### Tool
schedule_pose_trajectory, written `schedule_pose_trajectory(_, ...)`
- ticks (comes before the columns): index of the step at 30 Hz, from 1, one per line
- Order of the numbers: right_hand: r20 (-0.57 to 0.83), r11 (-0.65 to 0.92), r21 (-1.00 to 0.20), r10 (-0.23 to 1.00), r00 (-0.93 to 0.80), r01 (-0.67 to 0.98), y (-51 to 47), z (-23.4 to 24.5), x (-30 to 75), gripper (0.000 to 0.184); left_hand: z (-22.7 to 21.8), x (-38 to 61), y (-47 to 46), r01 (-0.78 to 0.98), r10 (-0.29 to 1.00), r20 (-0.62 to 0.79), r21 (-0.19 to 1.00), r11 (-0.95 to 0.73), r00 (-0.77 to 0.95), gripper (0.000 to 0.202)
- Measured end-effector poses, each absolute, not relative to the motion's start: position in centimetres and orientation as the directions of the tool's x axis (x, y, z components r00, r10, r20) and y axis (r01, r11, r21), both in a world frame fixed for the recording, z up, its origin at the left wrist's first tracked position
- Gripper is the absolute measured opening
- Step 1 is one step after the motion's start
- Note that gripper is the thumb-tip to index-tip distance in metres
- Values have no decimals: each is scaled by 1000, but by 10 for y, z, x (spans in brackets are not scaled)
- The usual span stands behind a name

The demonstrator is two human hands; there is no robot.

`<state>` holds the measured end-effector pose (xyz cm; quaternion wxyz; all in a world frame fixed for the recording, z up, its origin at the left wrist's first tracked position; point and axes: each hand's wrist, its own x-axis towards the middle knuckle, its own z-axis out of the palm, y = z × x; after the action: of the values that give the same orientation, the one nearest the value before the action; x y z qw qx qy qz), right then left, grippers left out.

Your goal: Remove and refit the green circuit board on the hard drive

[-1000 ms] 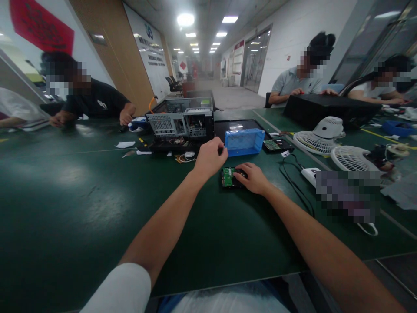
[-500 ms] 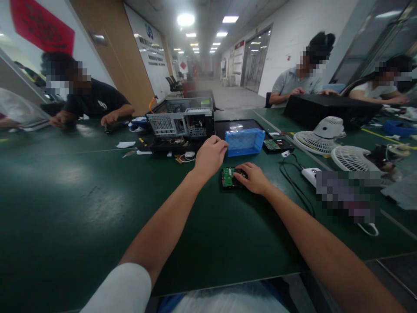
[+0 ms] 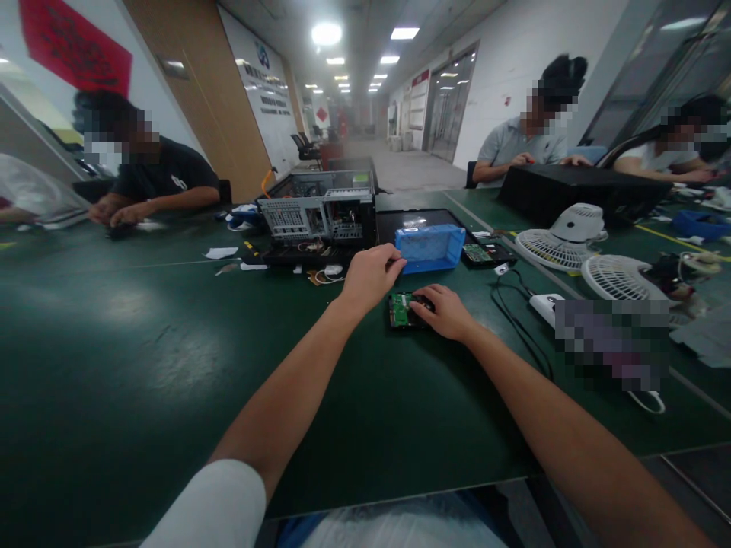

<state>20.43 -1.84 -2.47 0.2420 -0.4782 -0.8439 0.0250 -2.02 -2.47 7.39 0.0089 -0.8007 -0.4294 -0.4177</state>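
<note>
My left hand [image 3: 371,275] is closed in a pinch at the left end of a blue plastic bin [image 3: 429,250]. What its fingertips hold, if anything, is too small to make out, and I cannot tell whether they touch the bin. Below the bin, a hard drive [image 3: 399,312] lies on the table with its green circuit board facing up. My right hand [image 3: 447,313] grips the drive's right end between thumb and fingers, hiding that part.
An opened computer case [image 3: 317,217] stands behind my left hand. A second drive [image 3: 485,254] sits right of the bin. Fan parts [image 3: 563,240], a white power strip [image 3: 545,306] and its black cable lie to the right. People sit across the green table [image 3: 142,342].
My left hand has shifted slightly down and right, toward the bin's edge. The right hand and drive stay put. At far left, a co-worker's two hands have come together.
</note>
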Motion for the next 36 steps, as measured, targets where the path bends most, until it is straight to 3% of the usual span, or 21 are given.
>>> schedule_pose_trajectory(13, 377, 535, -274, 824, -423, 799, -19, -24, 204, 38, 73, -19, -25, 701, 665, 732, 394, -594, 152, 21)
schedule_pose_trajectory(24, 373, 535, -275, 825, -424, 799, -21, -22, 204, 40, 70, -18, -22, 714, 700, 702, 421, -559, 134, 10)
schedule_pose_trajectory(31, 369, 532, -278, 828, -423, 800, -21, -22, 204, 39, 68, -20, -21, 715, 721, 686, 456, -530, 97, 20)
schedule_pose_trajectory(36, 369, 534, -274, 827, -425, 800, -20, -22, 204, 40, 70, -20, -22, 734, 719, 678, 408, -542, 154, 12)
